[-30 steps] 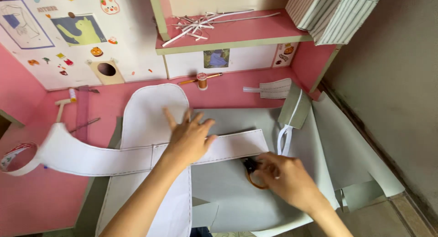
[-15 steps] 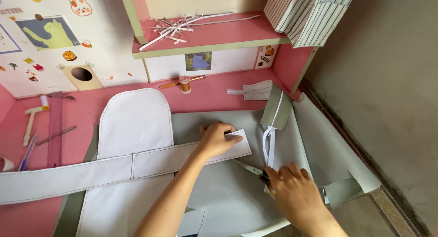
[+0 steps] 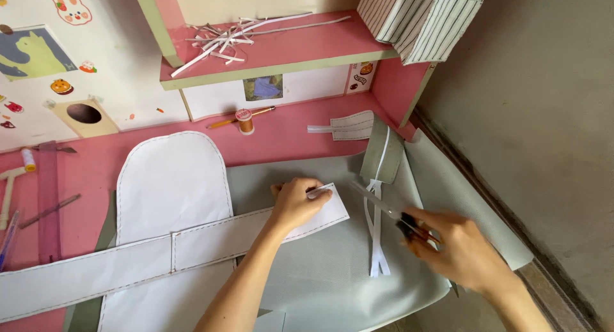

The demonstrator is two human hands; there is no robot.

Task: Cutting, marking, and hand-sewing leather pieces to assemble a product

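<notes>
My left hand (image 3: 297,202) presses flat on the right end of a long white paper pattern strip (image 3: 192,246) that crosses a rounded white pattern piece (image 3: 169,185). Both lie on grey-green fabric (image 3: 320,268) spread over the pink table. My right hand (image 3: 457,246) grips scissors (image 3: 390,210) by their black handles, the blades pointing up-left toward the strip's end. A folded grey fabric piece with white tape (image 3: 380,162) lies just beyond the scissors.
A thread spool (image 3: 244,121) and a pencil lie near the back wall, beside a small white fabric piece (image 3: 348,125). A pink ruler (image 3: 48,207) and tools sit at the left. White paper scraps (image 3: 224,35) cover the shelf above. Bare concrete floor lies on the right.
My left hand slid right along the strip to its end. My right hand lifted the scissors off the fabric and moved right, blades now aimed at the strip.
</notes>
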